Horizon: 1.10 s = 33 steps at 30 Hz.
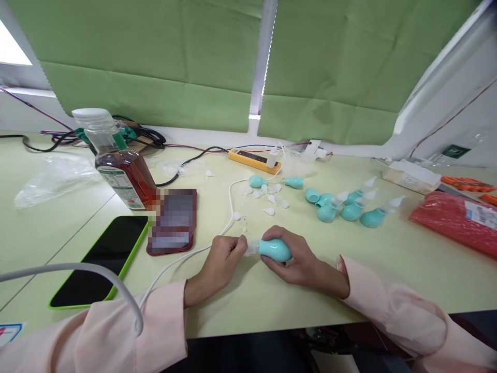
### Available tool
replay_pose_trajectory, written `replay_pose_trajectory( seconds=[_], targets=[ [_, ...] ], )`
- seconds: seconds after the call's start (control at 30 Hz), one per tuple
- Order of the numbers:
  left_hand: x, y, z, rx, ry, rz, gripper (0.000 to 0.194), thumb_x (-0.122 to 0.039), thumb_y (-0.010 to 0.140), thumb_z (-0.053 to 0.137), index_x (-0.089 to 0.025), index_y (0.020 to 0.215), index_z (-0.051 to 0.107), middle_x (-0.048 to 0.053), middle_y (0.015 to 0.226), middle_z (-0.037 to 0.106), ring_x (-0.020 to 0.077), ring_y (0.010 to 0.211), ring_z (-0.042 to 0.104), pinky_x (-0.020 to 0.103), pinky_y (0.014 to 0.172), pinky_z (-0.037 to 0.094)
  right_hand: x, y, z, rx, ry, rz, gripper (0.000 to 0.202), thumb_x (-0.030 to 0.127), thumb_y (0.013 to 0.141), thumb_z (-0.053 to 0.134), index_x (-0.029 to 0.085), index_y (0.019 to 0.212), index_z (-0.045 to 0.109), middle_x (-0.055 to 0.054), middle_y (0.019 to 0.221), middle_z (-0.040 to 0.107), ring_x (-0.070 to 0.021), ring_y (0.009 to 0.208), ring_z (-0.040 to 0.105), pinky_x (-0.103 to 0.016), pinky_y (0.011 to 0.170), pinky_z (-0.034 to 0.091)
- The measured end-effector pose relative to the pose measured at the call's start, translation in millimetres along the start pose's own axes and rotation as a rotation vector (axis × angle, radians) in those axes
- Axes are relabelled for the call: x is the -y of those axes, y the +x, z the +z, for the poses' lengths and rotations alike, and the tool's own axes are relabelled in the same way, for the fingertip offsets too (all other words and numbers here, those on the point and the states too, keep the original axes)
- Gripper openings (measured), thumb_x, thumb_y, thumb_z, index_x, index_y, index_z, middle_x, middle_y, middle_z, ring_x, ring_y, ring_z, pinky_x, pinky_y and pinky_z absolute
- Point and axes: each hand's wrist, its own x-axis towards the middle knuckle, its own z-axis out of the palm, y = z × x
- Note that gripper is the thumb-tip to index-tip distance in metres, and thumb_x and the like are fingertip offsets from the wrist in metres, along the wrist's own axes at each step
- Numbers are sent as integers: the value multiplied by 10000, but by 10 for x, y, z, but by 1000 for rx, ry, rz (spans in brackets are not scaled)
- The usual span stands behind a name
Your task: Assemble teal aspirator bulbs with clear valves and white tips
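Observation:
My right hand (303, 259) is wrapped round a teal squeeze bulb (276, 249), which lies on its side just above the table near its front edge. A clear plastic nozzle piece (253, 247) sits at the bulb's left end. My left hand (221, 264) is closed in a pinch on that nozzle, its tip hidden by the fingers. Beyond my hands lie small clear and white plastic parts (268, 211) and loose teal bulbs (294, 182). To the right, several teal bulbs fitted with clear pointed nozzles (351, 210) stand or lean together.
A phone in a green case (104, 261), a red-cased phone (173, 223) and a bottle of brown liquid (122, 171) are on the left. A white cable (232, 199) runs to a yellow power strip (252, 160). A red package (454, 220) and white box (411, 175) lie right.

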Motion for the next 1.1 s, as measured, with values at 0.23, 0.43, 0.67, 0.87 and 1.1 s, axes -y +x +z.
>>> replay_pose_trajectory(
  seconds=[0.23,0.43,0.67,0.87,1.1],
  targets=[
    [-30,-43,-24,50,48,107,380,-316,804,298,-175,468,193,-50,483,157,74,465,161,234,438,154,70,-1,-27,86,92,139,236,236,710,523,212,915,410,-7,788,526,-123,658,502,-237,589,404],
    [-21,-35,-14,-94,170,247,366,-215,755,294,-177,413,171,-57,409,168,59,390,170,231,420,168,99,24,-17,265,578,443,255,307,712,555,222,888,391,48,681,467,-50,472,409,-171,418,361],
    [5,-39,-22,-138,346,471,332,-149,708,327,-175,387,246,-45,373,240,65,354,235,234,409,186,80,100,-77,553,1019,756,301,331,689,601,222,867,384,75,582,450,-3,356,280,-103,273,207],
    [15,-47,-6,-126,472,607,341,-123,680,337,-164,342,321,-26,337,291,69,339,245,238,399,160,49,145,-158,708,1054,853,304,305,665,631,214,851,408,54,624,491,10,373,266,-83,281,159],
    [-27,-56,-32,-150,397,486,348,-142,692,327,-171,352,253,-41,352,227,66,349,205,249,410,153,136,49,-96,492,823,661,352,371,686,595,226,923,379,116,457,339,-21,323,284,-125,282,240]
  ],
)
